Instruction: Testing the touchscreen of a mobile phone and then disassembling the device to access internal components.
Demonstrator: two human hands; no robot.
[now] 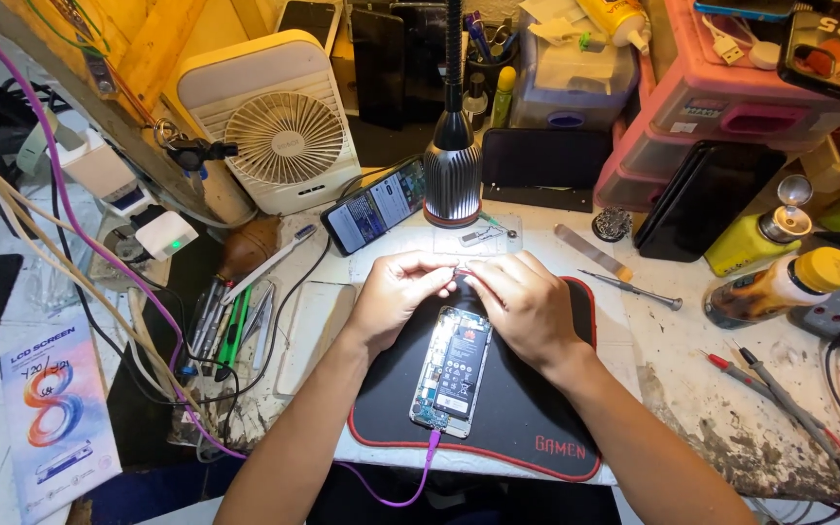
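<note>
Forearms enter from the bottom edge and meet over an opened smartphone (450,371), back cover off, battery and circuit board exposed, lying upright on a black work mat (527,428) with red piping and a red logo at its lower right corner. Purple cable (410,496) plugged into the phone's bottom end, trailing off the mat's front edge. Left hand (396,297) and right hand (522,306) both curled, fingertips pinched together at the phone's top edge; what they pinch is too small to tell. Directly beyond the hands: gooseneck lamp (452,165), lit. Left of it, a second phone (373,206) propped aslant, screen on, and a cream desk fan (279,122). Right of the mat: screwdriver (629,288); yellow squeeze bottle (752,238) with metal pump top; amber bottle (780,287) lying on its side, yellow cap, paper label; red multimeter probes (760,379). Pink plastic drawer unit (721,102) at rear right. Flat rectangular package (55,418), white and blue with orange swirl, at far lower left. Tweezers and hand tools (235,321) left of the mat.
</note>
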